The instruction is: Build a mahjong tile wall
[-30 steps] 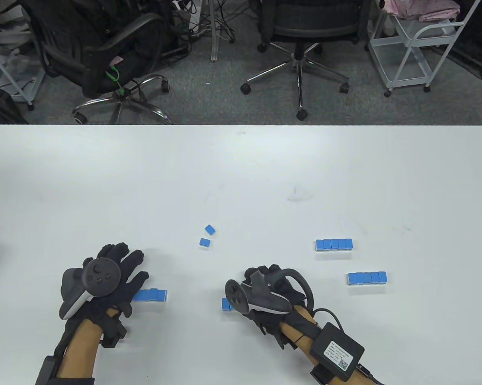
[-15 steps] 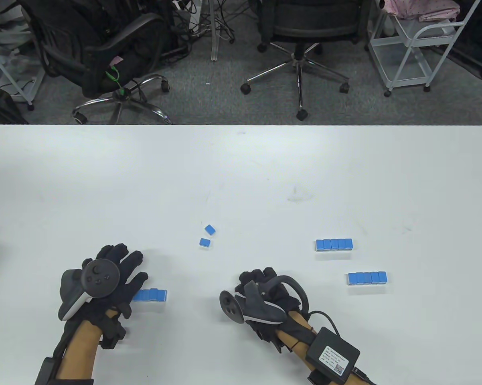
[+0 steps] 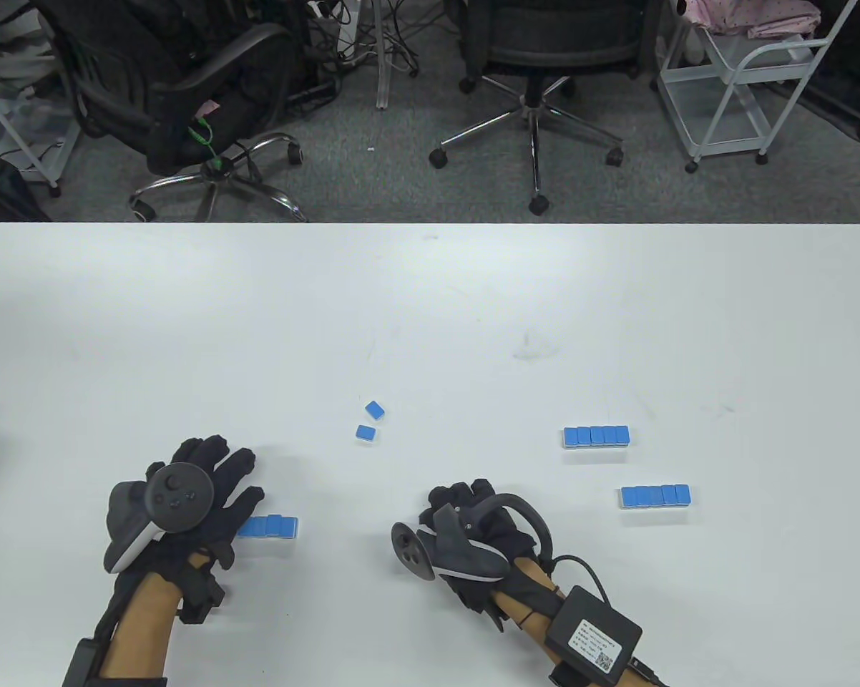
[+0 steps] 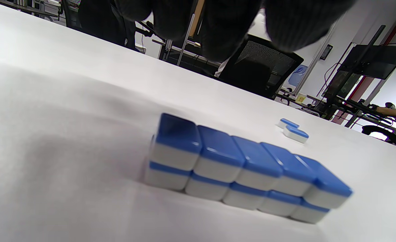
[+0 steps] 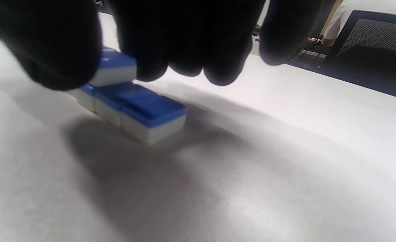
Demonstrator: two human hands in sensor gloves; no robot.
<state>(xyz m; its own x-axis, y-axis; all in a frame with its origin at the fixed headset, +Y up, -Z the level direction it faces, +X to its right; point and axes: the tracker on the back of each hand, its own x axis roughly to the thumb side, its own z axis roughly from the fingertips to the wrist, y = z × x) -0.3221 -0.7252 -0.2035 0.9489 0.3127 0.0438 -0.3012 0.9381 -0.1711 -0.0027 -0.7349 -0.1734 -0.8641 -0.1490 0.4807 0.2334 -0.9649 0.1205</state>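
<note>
tile feel: small hard blocks, likely slick and light; we'd pinch one by its short sides
right hand point(image 3: 473, 533): lower middle of table view; fingers pinch one tile point(image 5: 115, 70) just above a short row point(image 5: 137, 114)
left hand point(image 3: 187, 501): lower left, fingers relaxed over the double-stacked row point(image 4: 245, 169), gripping nothing

Both hands wear black knitted sensor gloves. The left hand point(image 3: 212, 486) carries a dark grey tracker point(image 3: 159, 512) with a round button face and a white-edged grip. The right hand point(image 3: 473, 519) carries a like tracker point(image 3: 458, 547) with a ring. At lower right a black box point(image 3: 594, 633) with a white label and a black cable point(image 3: 580, 565) is strapped on the forearm.
</note>
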